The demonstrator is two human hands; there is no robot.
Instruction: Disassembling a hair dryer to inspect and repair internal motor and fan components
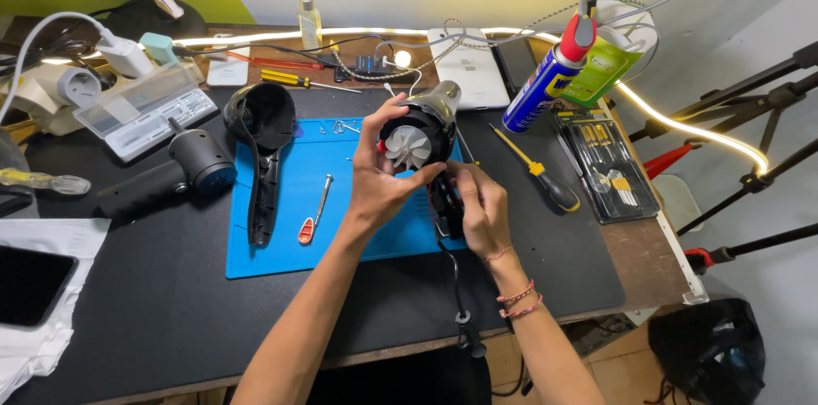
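Both of my hands hold a partly dismantled black hair dryer (430, 120) above a blue work mat (315, 226). Its open end faces me and shows a white fan wheel (407, 148). My left hand (375, 183) grips the round barrel from the left, with the thumb by the fan. My right hand (479, 205) is closed around the dryer's handle below the barrel. The power cord (456, 286) runs down over the desk's front edge. The detached black shell half (260, 128) lies on the mat's left side, next to a small red-handled screwdriver (313, 216).
A black massage gun (170, 171) lies left of the mat. A yellow-handled screwdriver (537, 171), a blue spray can (545, 81) and a tool case (607, 162) sit to the right. A clear parts box (145, 111), chargers, a phone (30, 281) and tripod legs (750, 107) surround the desk.
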